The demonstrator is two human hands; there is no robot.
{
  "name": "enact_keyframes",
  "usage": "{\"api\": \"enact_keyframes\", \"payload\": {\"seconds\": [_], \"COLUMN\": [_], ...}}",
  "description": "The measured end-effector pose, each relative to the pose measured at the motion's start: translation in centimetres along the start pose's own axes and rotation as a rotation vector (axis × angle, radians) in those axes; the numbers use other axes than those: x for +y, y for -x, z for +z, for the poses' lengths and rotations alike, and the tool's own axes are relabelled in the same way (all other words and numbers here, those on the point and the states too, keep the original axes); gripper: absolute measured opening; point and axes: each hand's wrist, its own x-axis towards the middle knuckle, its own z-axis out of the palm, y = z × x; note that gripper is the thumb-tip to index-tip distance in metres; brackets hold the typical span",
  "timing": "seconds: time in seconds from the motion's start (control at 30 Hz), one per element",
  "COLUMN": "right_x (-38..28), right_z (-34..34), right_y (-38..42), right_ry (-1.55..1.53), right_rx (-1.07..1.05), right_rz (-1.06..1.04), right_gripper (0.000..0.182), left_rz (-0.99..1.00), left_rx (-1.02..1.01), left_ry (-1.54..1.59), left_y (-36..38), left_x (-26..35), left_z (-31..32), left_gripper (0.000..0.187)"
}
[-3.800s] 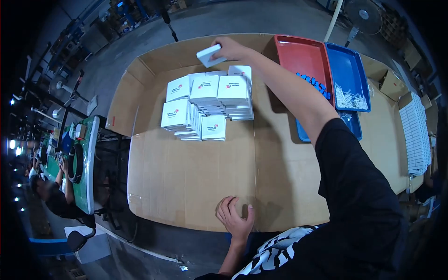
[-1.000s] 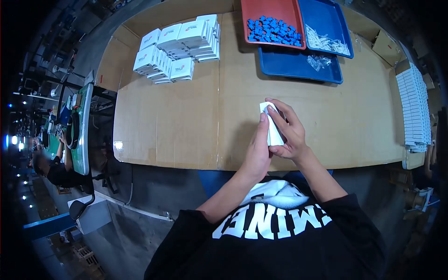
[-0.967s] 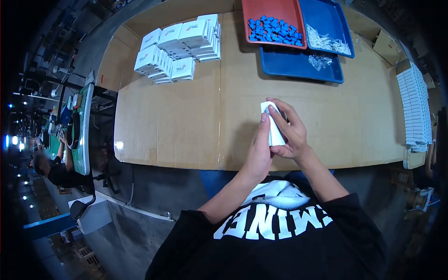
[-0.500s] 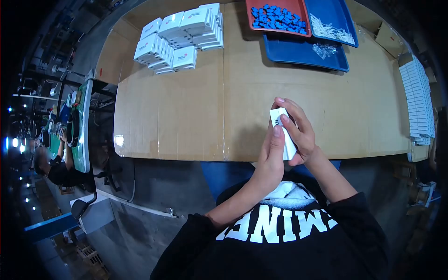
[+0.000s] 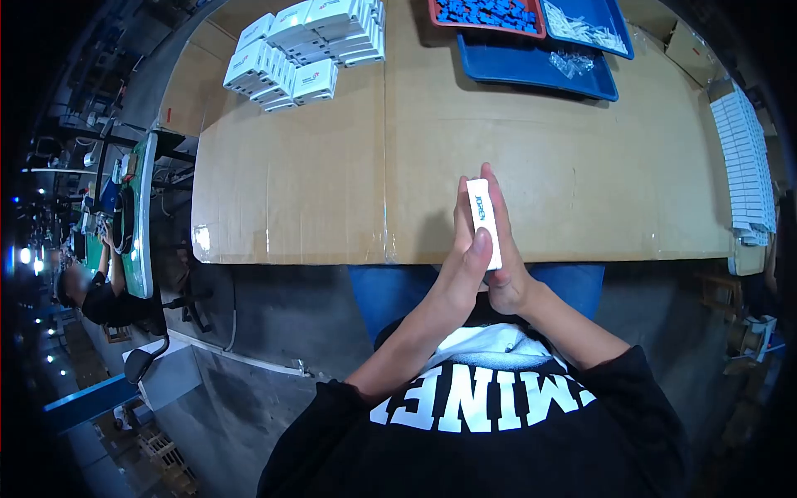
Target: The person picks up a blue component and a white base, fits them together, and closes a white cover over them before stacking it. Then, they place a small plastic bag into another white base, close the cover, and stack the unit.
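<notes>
Both hands were pressed together palm to palm at the near edge of the brown cardboard-covered table [image 5: 332, 191], with a small flat white cardboard box [image 5: 484, 212] sandwiched between them. The box stood on edge, its narrow side with a dark printed word facing up. The left hand [image 5: 463, 266] lay flat along the box's left face, thumb tip set against the narrow edge; the right hand [image 5: 506, 270] backed the opposite face, fingers reaching to the box's far end. Both hands were closed on the box, clear of the tabletop.

Judged light and thin-walled: stiff enough along the edges, but the broad faces would likely dent under a hard squeeze. The finish looked smooth (probably a little slick), so a flat-palm hold on the two broad faces suits it better than a pinch at the corners.

Well apart, at the far left of the table, sat a stack of white square boxes with red logos [image 5: 303, 46]. At the far right were a red plastic tray of small blue parts [image 5: 486, 12], a blue plastic tray of white pieces [image 5: 585, 18], and a larger blue tray [image 5: 531, 70] beneath them. A row of white flat items [image 5: 751, 162] lined the right edge. Another person sat at a green bench [image 5: 137, 207] off to the left.
</notes>
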Motion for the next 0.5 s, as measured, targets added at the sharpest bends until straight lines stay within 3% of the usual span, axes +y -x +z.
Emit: {"api": "enact_keyframes", "payload": {"seconds": [0.03, 0.13, 0.17, 0.2, 0.27, 0.33, 0.4, 0.47, 0.5], "right_x": [-0.7, -2.0, -2.6, -2.9, -2.5, -1.9, -1.5, -1.2, -1.1], "right_z": [-0.8, -1.5, -0.8, -0.4, -0.2, -0.7, -1.3, -2.1, -2.5], "right_y": [-0.2, -0.8, -0.7, -0.7, 0.1, 0.7, 0.6, 0.7, 0.8], "right_ry": [0.036, 0.061, -0.124, -0.311, -0.371, -0.135, -0.031, 0.069, 0.076], "right_rx": [-0.075, -0.165, -0.044, 0.079, 0.112, 0.071, 0.099, 0.122, 0.072], "right_rz": [0.067, 0.133, 0.192, 0.249, 0.246, 0.231, 0.152, 0.075, 0.044], "right_gripper": [0.097, 0.09, 0.087, 0.083, 0.074, 0.067, 0.063, 0.06, 0.057], "left_rz": [-0.112, -0.135, -0.067, -0.065, 0.101, 0.15, 0.006, 0.078, -0.005], "left_rx": [0.009, -0.068, -0.042, -0.043, 0.068, 0.11, 0.146, 0.201, 0.199], "left_ry": [0.238, 0.242, -0.038, -0.04, -0.457, -0.497, -0.229, -0.312, -0.237], "left_y": [0.2, -0.1, -0.3, -0.4, -0.3, -0.3, 0.2, 0.1, 0.3], "left_x": [1.1, 0.9, -0.2, -0.7, -1.6, -2.1, -2.0, -3.3, -3.5], "left_z": [0.6, -0.6, -1.0, -1.0, -1.0, -0.5, 0.2, 0.7, 0.9], "left_gripper": [0.083, 0.086, 0.092, 0.092, 0.095, 0.096, 0.094, 0.088, 0.084]}}
